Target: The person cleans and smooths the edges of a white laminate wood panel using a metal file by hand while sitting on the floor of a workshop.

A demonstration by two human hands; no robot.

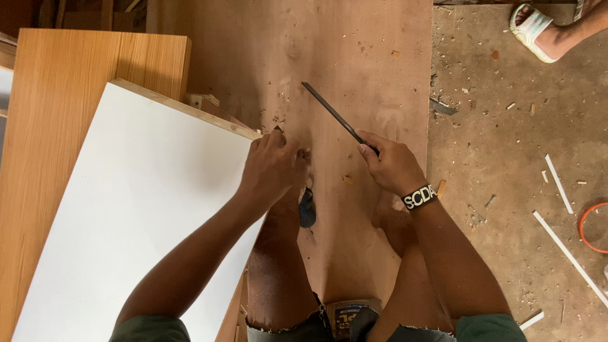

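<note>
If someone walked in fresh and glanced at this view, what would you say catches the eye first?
Most striking is the large white panel slanting across the left, with the left hand gripping its top corner. Next comes the right hand, near centre, holding a long dark file that angles up over the dusty brown board. At top right, another person's sandalled foot rests on the littered floor.

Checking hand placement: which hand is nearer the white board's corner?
Left. The left hand rests on the corner of the white board; the right hand is off to its right, holding a dark file.
</note>
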